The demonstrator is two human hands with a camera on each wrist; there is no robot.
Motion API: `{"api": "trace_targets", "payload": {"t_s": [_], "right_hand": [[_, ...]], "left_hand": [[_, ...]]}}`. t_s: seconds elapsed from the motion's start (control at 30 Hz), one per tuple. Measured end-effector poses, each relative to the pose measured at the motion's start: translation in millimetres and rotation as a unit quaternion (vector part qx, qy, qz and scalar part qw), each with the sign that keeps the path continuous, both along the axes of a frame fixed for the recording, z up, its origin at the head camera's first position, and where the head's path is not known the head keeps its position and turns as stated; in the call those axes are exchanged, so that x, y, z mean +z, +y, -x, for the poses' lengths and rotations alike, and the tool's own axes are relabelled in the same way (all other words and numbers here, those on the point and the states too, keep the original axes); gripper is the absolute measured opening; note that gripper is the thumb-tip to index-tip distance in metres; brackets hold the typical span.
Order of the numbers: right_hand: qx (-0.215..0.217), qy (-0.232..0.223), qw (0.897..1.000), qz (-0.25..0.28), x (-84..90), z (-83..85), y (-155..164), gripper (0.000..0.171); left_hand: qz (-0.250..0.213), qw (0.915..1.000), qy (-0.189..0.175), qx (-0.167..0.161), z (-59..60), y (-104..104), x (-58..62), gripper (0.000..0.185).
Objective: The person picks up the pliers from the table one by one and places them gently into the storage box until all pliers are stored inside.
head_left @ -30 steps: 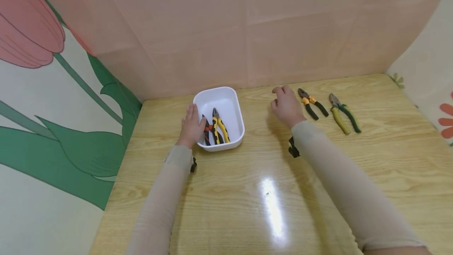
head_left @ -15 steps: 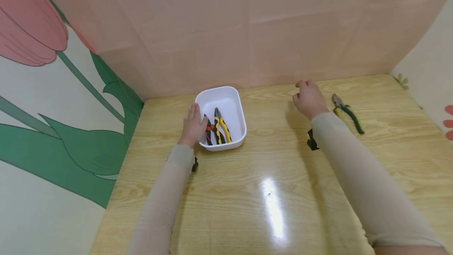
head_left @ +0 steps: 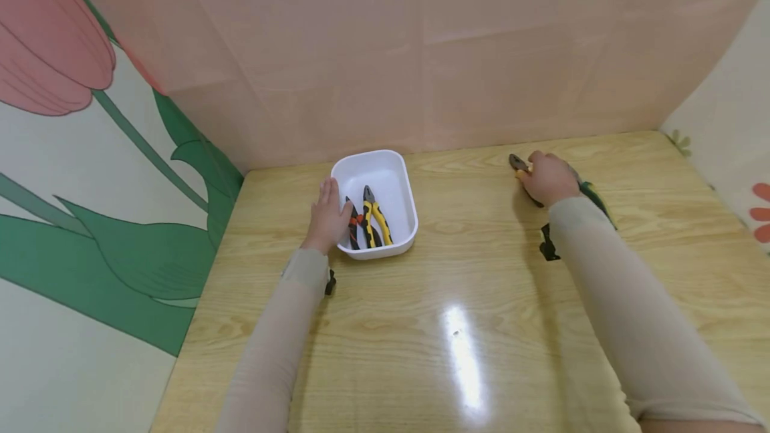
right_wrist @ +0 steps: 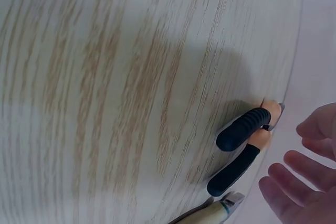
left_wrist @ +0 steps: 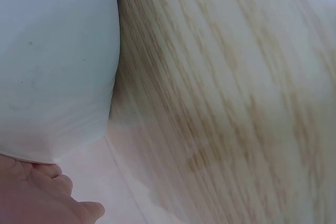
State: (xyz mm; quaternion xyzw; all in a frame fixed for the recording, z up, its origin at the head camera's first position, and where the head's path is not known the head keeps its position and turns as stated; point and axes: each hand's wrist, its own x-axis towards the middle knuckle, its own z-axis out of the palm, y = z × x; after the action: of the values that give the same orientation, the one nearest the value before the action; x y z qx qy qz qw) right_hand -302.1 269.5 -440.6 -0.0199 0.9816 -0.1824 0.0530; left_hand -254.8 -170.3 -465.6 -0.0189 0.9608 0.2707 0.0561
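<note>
Head view: your box [head_left: 388, 172] holds two pliers [head_left: 380, 219]; orange pliers [head_left: 517, 162] and green pliers [head_left: 595, 198] remain outside; left hand [head_left: 327, 219] straight-fingered, right hand [head_left: 550, 179] with fingers parted.

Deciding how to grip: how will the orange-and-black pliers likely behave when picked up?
The orange-and-black pliers look stiff; their metal head likely makes them heavy for their size. The ridged black handle should resist slipping. Lying with handles spread on the table, they seem unlikely to roll.
</note>
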Motion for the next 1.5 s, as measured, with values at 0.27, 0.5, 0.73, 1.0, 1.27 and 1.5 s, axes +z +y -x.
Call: {"api": "trace_targets", "payload": {"t_s": [0.27, 0.5, 0.73, 1.0, 1.27, 1.5], "right_hand": [[0.000, -0.012, 1.000, -0.014, -10.7, 6.1, 10, 0.045], [0.020, -0.051, 0.998, -0.030, -12.2, 6.2, 15, 0.037], [0.018, -0.067, 0.997, -0.026, -17.6, 6.2, 16, 0.034], [0.018, -0.054, 0.998, -0.018, -19.8, 4.3, 15, 0.033], [0.010, -0.040, 0.999, -0.017, -20.2, 1.7, 13, 0.030], [0.009, -0.035, 0.999, -0.010, -23.6, 3.0, 14, 0.026]], "left_hand": [[-0.001, 1.0000, 0.007, -0.001, 0.4, -1, 0.6, 0.073], [-0.004, 1.0000, 0.004, 0.000, -0.2, 1, 1.1, 0.073], [-0.006, 0.9999, 0.009, -0.003, 0.9, 1, 0.9, 0.073], [-0.002, 1.0000, 0.007, 0.002, 2.0, 1, -0.9, 0.073], [-0.007, 1.0000, 0.007, 0.003, 3.2, 1, -2.2, 0.073], [-0.006, 0.9999, 0.009, 0.000, 3.8, 0, -3.1, 0.073]]}}
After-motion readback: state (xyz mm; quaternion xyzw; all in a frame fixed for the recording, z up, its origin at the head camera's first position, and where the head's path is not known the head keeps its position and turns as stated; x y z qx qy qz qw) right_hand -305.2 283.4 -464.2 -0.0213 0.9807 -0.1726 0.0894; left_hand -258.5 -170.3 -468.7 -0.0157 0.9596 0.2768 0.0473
